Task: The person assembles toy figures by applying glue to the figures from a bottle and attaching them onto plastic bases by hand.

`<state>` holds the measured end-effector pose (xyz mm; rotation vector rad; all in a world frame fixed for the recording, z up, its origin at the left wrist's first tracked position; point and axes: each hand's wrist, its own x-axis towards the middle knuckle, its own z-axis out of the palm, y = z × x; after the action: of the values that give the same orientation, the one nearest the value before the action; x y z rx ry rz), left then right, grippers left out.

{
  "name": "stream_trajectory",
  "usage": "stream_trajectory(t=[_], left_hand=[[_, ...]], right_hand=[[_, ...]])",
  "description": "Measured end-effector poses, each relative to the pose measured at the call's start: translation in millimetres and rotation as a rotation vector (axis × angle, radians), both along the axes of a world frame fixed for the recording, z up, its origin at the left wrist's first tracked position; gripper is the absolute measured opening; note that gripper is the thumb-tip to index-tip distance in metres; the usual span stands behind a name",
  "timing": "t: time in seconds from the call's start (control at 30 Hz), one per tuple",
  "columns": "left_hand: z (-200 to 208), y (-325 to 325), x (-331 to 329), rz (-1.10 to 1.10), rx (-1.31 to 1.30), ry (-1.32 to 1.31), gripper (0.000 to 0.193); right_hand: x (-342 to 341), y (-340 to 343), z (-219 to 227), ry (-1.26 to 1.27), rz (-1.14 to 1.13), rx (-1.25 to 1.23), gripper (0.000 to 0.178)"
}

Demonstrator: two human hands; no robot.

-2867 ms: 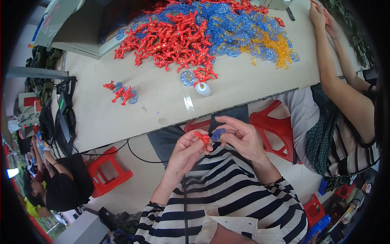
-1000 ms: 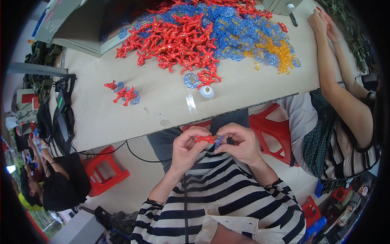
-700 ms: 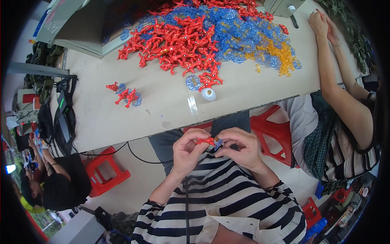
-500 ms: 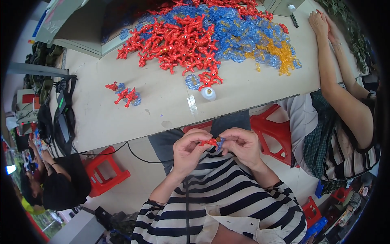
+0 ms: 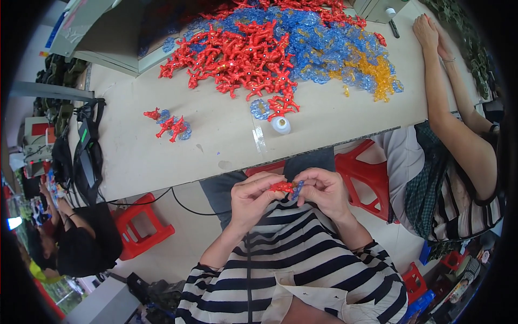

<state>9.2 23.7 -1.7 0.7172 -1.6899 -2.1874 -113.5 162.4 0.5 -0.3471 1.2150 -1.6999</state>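
Note:
Over my lap, just in front of the table edge, my two hands meet at one small toy. My left hand [image 5: 251, 198] pinches a red plastic figure [image 5: 280, 187] between thumb and fingers. Against the figure's right end, my right hand [image 5: 325, 195] grips a translucent blue piece [image 5: 298, 189]. A bit of orange shows where the two parts meet; fingers hide the rest. Beyond my hands on the table stands a small white bottle [image 5: 280, 126], with a blue disc-shaped piece [image 5: 260, 109] close by. Farther left lie red figures [image 5: 171, 128] with blue pieces against them.
A large heap of red figures [image 5: 243, 59] covers the table's far part, beside translucent blue pieces [image 5: 318, 48] and yellow-orange pieces [image 5: 380, 75]. An open box [image 5: 108, 48] stands at the far left. At right, a co-worker's arms [image 5: 438, 75] rest on the table. Red stools [image 5: 141, 224] flank me.
The view has shifted slightly. Both hands keep their pinch, and the red figure and blue piece have turned a little between my fingers.

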Motion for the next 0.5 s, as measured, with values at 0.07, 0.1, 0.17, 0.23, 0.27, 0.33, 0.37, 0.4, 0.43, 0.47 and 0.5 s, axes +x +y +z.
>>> stream_trajectory(t=[0.07, 0.1, 0.17, 0.23, 0.27, 0.33, 0.37, 0.4, 0.43, 0.47, 0.5], left_hand=[[-0.3, -0.5, -1.3, -0.014, -0.026, 0.073, 0.023], [-3.7, -0.9, -2.4, -0.016, -0.026, 0.073, 0.023], [-16.4, -1.6, -2.5, 0.008, -0.041, 0.232, 0.023], [-23.9, -1.7, -5.5, -0.002, -0.005, 0.310, 0.022], [-25.9, -2.3, -7.3, -0.012, 0.033, 0.390, 0.021], [-27.5, -3.7, -8.8, -0.031, 0.047, 0.419, 0.021], [-27.8, -4.1, -9.3, -0.045, 0.061, 0.448, 0.021], [-27.8, -4.9, -9.7, -0.049, 0.061, 0.447, 0.021], [-28.1, -6.2, -10.0, -0.069, 0.035, 0.438, 0.021], [-28.3, -7.6, -10.0, -0.087, 0.008, 0.430, 0.020], [-27.5, -9.2, -9.4, -0.092, 0.008, 0.431, 0.020]], right_hand=[[0.6, -1.1, 1.5, -0.006, 0.006, 0.010, 0.018], [2.2, -2.8, 6.2, 0.259, -0.030, 0.019, 0.019], [5.3, -4.6, 11.1, 0.520, -0.064, 0.025, 0.019], [6.5, -5.2, 13.2, 0.881, -0.095, 0.004, 0.022], [7.5, -5.3, 12.5, 0.906, -0.105, -0.016, 0.025], [7.2, -6.2, 13.4, 0.943, -0.103, -0.048, 0.025], [6.9, -6.2, 14.0, 0.979, -0.096, -0.079, 0.025], [6.2, -6.2, 15.4, 0.979, -0.100, -0.078, 0.025], [5.3, -6.4, 17.0, 0.990, -0.090, -0.081, 0.024], [4.8, -6.2, 17.6, 1.001, -0.080, -0.084, 0.024], [4.9, -5.3, 17.0, 1.001, -0.084, -0.082, 0.024]])
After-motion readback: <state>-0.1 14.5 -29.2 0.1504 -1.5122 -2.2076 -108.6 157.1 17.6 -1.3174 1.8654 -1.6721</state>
